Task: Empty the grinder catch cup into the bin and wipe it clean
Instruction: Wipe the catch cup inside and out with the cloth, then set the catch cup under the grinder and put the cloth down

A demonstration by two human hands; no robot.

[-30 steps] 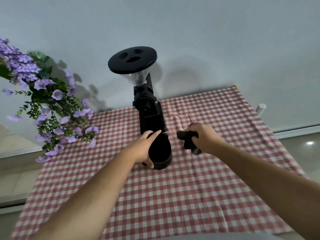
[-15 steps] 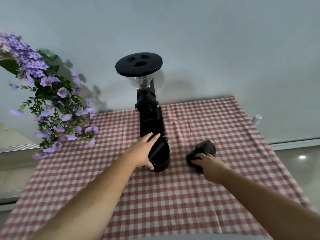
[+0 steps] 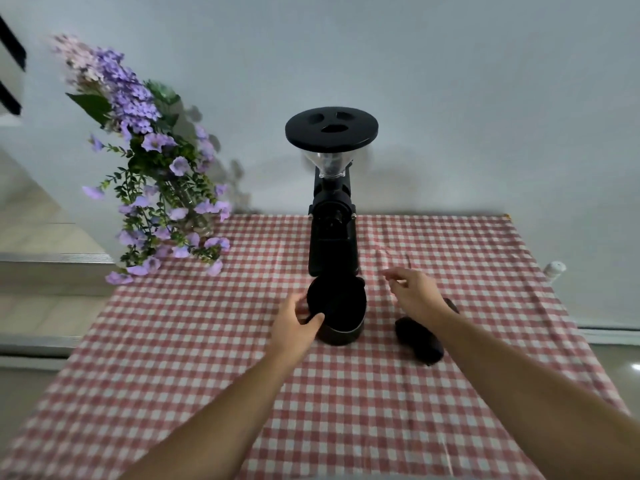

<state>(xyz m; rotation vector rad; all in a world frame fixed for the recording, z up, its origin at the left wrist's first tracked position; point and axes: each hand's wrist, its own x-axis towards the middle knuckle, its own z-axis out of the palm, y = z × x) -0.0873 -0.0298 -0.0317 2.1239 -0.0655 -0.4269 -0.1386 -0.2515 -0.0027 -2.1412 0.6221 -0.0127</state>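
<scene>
Cup (image 3: pixel 341 311) sits on the checked cloth (image 3: pixel 346 393) at the grinder's (image 3: pixel 331 216) 6 o'clock, touching its base. Left hand (image 3: pixel 297 323) wraps the cup's 9 o'clock side, thumb on rim. Right hand (image 3: pixel 414 293) open, empty, at cup's 3 o'clock. Rag (image 3: pixel 420 337) lies under the right wrist.

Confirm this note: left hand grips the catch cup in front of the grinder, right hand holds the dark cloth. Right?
Not quite. In the head view the right hand is open and empty; the dark cloth lies on the checked tablecloth under that forearm. The left hand does grip the catch cup before the grinder.
</scene>
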